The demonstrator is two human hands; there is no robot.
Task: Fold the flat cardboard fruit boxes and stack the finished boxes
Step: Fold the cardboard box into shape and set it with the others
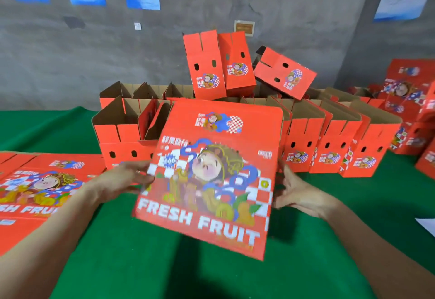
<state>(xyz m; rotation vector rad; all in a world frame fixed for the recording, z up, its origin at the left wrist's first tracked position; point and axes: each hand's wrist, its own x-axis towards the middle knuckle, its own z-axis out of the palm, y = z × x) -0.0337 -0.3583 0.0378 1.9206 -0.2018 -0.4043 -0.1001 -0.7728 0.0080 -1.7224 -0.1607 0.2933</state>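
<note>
One flat box (207, 176) hangs tilted above the green tabletop (141, 270), long axis pointing away from the person. The left hand (124, 177) pinches its left edge; the right hand (300, 196) presses straight fingers against its right edge.

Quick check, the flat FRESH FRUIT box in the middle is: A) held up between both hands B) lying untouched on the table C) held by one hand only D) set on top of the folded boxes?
A: the left hand and right hand are at opposite side edges of the box, which is tilted up off the table.
</note>
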